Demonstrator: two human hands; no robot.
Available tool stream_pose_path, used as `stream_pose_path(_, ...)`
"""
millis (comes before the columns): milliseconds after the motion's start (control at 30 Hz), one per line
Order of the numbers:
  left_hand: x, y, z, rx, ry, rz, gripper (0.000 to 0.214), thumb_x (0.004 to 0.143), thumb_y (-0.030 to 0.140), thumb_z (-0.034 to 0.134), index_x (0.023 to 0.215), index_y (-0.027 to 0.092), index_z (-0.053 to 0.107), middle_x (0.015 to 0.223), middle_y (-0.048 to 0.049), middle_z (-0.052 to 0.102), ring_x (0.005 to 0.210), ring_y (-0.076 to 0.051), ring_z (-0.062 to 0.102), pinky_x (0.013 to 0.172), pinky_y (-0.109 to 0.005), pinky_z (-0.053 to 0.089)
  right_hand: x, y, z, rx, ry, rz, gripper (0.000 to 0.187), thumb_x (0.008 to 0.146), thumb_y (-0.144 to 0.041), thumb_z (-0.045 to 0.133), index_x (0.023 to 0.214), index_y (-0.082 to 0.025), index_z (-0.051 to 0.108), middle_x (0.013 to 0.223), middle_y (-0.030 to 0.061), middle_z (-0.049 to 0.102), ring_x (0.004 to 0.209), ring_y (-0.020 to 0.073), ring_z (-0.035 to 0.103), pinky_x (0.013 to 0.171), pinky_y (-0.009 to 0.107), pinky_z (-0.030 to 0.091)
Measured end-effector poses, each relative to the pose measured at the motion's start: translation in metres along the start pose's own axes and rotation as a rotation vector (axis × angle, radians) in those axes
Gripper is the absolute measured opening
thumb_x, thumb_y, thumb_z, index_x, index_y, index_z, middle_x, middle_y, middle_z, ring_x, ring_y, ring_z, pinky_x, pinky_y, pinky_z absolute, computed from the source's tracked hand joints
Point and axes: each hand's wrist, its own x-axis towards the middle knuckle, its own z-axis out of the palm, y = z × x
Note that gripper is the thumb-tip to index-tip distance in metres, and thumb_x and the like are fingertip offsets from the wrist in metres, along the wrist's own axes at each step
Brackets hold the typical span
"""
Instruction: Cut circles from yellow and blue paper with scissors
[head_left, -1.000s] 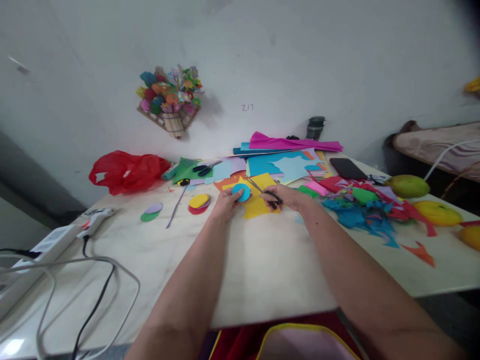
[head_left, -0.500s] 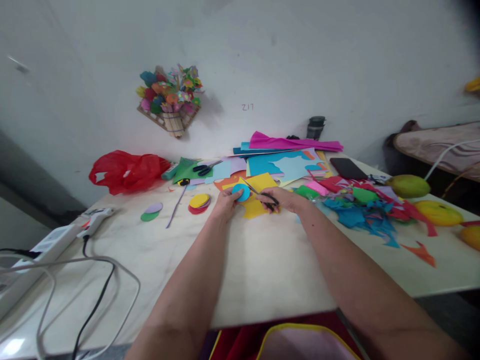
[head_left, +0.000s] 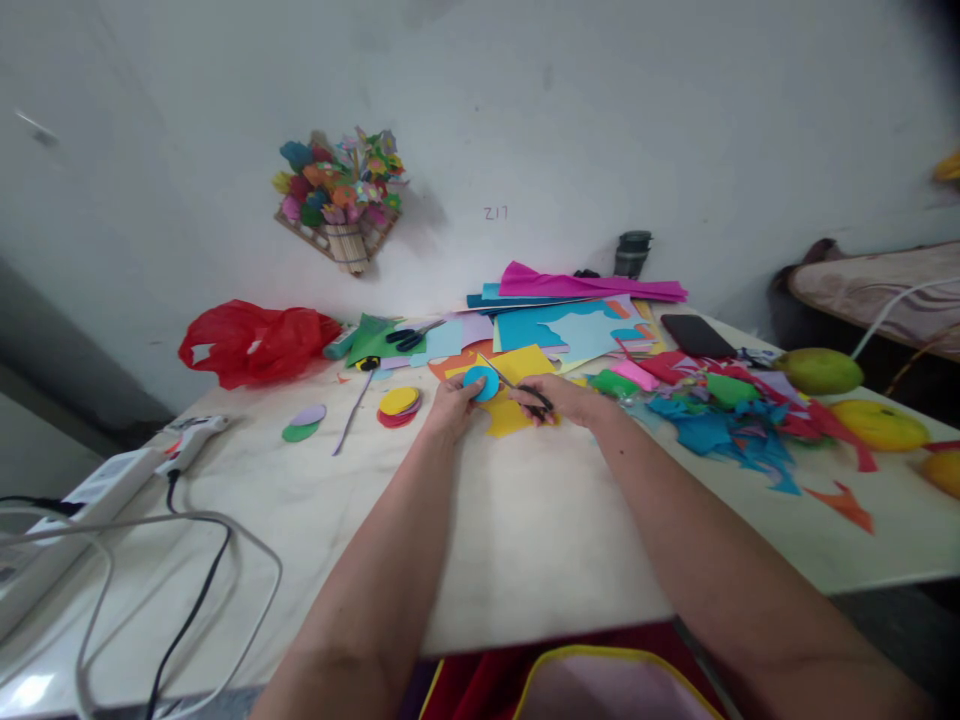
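Note:
My left hand point(head_left: 452, 405) pinches a blue paper circle point(head_left: 481, 383) at its lower left edge. My right hand point(head_left: 559, 398) grips black-handled scissors point(head_left: 538, 400), their blades pointing up and left past the circle's right edge. Beneath both hands lies a sheet of yellow paper point(head_left: 517, 415). Off to the left is a small pile of paper circles, a yellow one point(head_left: 400, 402) on top of red ones point(head_left: 396, 421). Farther left, a lilac circle point(head_left: 308, 414) overlaps a green circle point(head_left: 299, 432).
Coloured sheets point(head_left: 555, 325) and a second pair of scissors point(head_left: 410, 337) lie at the back. On the right are paper scraps point(head_left: 739, 425), a phone point(head_left: 697, 336) and mangoes point(head_left: 877, 425). A red plastic bag point(head_left: 259, 345) and a power strip point(head_left: 97, 485) with cables occupy the left.
My right hand and the scissors have shifted slightly to the left, and the blades look a little closer together. The blue circle stays in my left hand.

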Motion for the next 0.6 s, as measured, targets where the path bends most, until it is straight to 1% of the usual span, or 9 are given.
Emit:
stream_pose_path(100,0.001,-0.002,-0.001,-0.003,0.011,0.014,0.026,0.06,0.032,0.086,0.071,0.014,0.071,0.07,-0.0071,0.072,0.08,-0.023,0.071,0.083,-0.035,0.054,-0.001,-0.003,0.002,0.005,0.012,-0.003,0.036,0.082,-0.048,0.07,0.07,-0.018,0.053,0.056,-0.0027,0.058,0.044,0.0078,0.051,0.037,0.019,0.03)
stream_pose_path(233,0.004,-0.005,-0.003,-0.035,0.052,0.032,0.023,0.06,0.029,0.085,0.072,0.014,0.072,0.07,-0.0051,0.071,0.072,-0.018,0.067,0.079,-0.033,0.054,-0.002,-0.005,0.005,0.024,0.022,0.004,0.036,0.083,-0.047,0.068,0.07,-0.018,0.053,0.057,-0.0015,0.059,0.045,0.008,0.052,0.037,0.019,0.03)
stream_pose_path(400,0.007,-0.008,-0.003,-0.047,0.122,0.048,0.023,0.06,0.029,0.085,0.073,0.015,0.071,0.074,-0.004,0.07,0.07,-0.017,0.065,0.078,-0.034,0.055,0.0,-0.004,0.007,0.072,0.027,0.007,0.035,0.082,-0.049,0.068,0.072,-0.017,0.055,0.058,-0.0011,0.06,0.044,0.0082,0.052,0.037,0.02,0.03)
stream_pose_path(600,0.009,-0.01,-0.002,-0.095,0.158,0.057,0.033,0.051,0.033,0.09,0.072,0.016,0.072,0.074,-0.0027,0.071,0.069,-0.015,0.064,0.081,-0.033,0.056,0.0,-0.007,0.011,0.133,0.05,0.027,0.036,0.078,-0.049,0.073,0.075,-0.017,0.056,0.056,-0.0019,0.059,0.043,0.0086,0.053,0.036,0.02,0.028)
